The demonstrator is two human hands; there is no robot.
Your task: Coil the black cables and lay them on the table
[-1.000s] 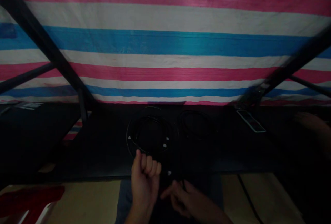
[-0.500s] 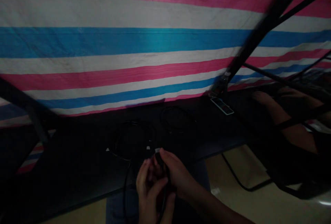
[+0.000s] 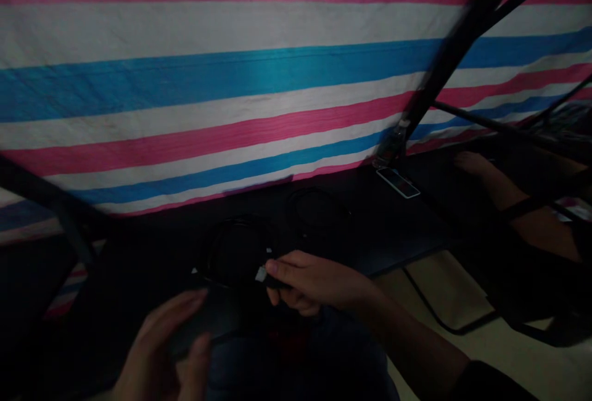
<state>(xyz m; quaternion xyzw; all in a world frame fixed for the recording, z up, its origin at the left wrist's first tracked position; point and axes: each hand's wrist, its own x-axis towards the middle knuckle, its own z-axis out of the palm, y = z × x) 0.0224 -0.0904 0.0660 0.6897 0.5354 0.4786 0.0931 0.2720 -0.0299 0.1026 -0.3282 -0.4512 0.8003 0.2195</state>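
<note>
My right hand [image 3: 311,281] pinches the end of a black cable with a small white tip [image 3: 261,274] over the near edge of a dark table [image 3: 148,265]. My left hand [image 3: 164,351] hovers lower left with its fingers spread and nothing in it. Just beyond the held end, a coil of black cable [image 3: 235,253] lies on the table. A second coil [image 3: 317,210] lies farther back to the right. The scene is dim and the cable's run below my hand is hidden.
A pink, white and blue striped tarp [image 3: 231,80] hangs behind the table. Dark frame bars [image 3: 448,62] cross at right and left. A small flat strip [image 3: 398,182] lies at the back right. Another person's arm [image 3: 518,213] rests on the table at far right.
My hands were joined on the cable; the left has let go and dropped to the lower left. The right now holds the cable end alone, farther forward.
</note>
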